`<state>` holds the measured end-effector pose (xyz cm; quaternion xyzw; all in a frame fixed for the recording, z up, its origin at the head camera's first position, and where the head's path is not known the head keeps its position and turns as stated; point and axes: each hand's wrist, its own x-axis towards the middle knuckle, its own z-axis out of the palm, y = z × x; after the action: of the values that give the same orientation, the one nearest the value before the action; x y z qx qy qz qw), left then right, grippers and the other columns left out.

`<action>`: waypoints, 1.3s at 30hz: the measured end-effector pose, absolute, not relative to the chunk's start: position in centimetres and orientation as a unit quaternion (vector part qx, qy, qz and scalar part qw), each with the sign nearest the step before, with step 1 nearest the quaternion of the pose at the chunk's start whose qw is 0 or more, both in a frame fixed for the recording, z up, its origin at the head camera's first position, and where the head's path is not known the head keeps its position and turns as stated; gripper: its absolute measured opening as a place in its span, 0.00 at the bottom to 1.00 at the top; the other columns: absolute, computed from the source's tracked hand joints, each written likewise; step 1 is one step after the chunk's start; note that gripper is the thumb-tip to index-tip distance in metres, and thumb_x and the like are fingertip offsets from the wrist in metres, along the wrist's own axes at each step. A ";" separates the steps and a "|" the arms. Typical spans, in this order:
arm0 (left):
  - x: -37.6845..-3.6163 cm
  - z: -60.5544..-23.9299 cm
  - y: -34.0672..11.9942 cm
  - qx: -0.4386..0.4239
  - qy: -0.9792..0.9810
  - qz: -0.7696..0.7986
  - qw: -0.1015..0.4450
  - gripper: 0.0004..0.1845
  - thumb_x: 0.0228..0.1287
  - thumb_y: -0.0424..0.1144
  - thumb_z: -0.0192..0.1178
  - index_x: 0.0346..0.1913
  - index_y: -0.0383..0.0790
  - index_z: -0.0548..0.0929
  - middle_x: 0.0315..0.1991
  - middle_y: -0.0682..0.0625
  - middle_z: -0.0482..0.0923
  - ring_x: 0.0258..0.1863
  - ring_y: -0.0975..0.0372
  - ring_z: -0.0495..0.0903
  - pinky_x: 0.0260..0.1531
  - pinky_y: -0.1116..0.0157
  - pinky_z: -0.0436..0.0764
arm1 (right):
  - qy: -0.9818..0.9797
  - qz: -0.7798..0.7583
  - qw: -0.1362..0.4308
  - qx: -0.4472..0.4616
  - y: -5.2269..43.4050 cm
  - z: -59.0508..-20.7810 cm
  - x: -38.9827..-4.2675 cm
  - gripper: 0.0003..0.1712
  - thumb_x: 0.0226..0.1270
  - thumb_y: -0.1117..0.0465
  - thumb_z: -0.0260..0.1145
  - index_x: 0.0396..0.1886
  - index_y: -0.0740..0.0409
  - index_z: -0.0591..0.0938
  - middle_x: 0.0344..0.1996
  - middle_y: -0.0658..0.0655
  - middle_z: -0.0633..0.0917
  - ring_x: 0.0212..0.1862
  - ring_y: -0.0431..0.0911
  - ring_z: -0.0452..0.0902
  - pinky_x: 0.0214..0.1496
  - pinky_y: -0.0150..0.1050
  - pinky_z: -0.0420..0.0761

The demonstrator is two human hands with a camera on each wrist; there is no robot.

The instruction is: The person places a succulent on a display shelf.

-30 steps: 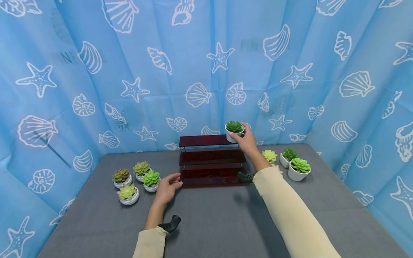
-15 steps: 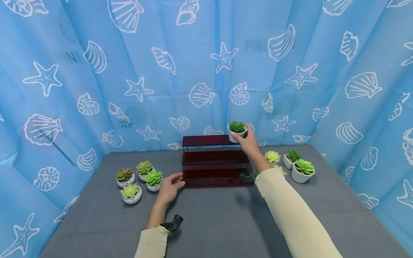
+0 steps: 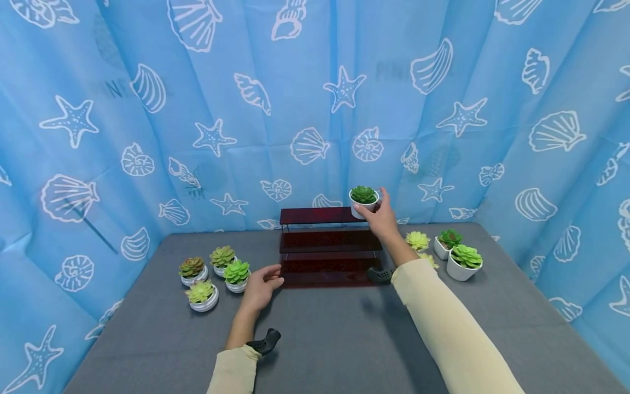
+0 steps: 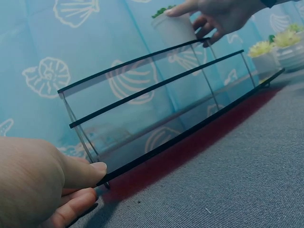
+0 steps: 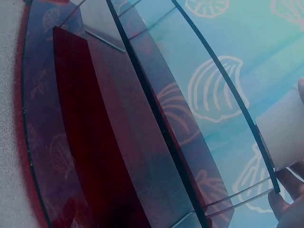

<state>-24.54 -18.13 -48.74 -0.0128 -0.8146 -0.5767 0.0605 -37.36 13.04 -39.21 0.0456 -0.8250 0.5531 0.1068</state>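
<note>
Head view: right hand [image 3: 381, 220] grips plant pot [image 3: 363, 201] at top step of red stand [image 3: 327, 241], placing step; left hand [image 3: 260, 284], fingers relaxed, touches stand's corner; next: careful release.

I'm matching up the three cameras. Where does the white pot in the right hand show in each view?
Head: the white pot sits right of centre, at the right end of the red stand's top step.
Left wrist: top centre, under the right hand.
Right wrist: at the right edge.
Shared landmark: the stand's top step.
</note>
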 end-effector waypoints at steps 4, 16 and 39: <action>-24.7 -48.8 -18.2 -0.009 -0.820 -0.569 0.063 0.19 0.65 0.27 0.61 0.58 0.28 0.79 0.50 0.37 0.80 0.50 0.49 0.77 0.50 0.53 0.77 | -0.813 0.570 0.106 0.050 13.4 -39.1 -37.2 0.57 0.64 0.49 0.69 0.78 0.54 0.40 0.65 0.69 0.67 0.65 0.60 0.65 0.61 0.54 0.70; -24.7 -48.8 -18.2 0.002 -0.815 -0.577 0.051 0.19 0.65 0.26 0.61 0.58 0.28 0.78 0.49 0.37 0.80 0.50 0.49 0.77 0.50 0.54 0.77 | -0.800 0.586 0.113 0.067 15.5 -37.7 -36.0 0.54 0.67 0.50 0.67 0.78 0.54 0.42 0.70 0.67 0.63 0.70 0.60 0.58 0.65 0.57 0.64; -24.8 -48.4 -18.2 0.013 -0.824 -0.565 0.038 0.19 0.66 0.29 0.61 0.59 0.31 0.79 0.50 0.40 0.81 0.51 0.51 0.77 0.52 0.53 0.75 | -0.815 0.538 0.177 0.122 19.6 -36.7 -31.7 0.49 0.67 0.52 0.67 0.78 0.53 0.48 0.68 0.67 0.66 0.67 0.61 0.62 0.66 0.57 0.63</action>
<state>-24.78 -18.17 -48.40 0.0132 -0.8239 -0.5653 0.0384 -31.75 19.60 -36.70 0.1219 -0.8151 0.5380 0.1768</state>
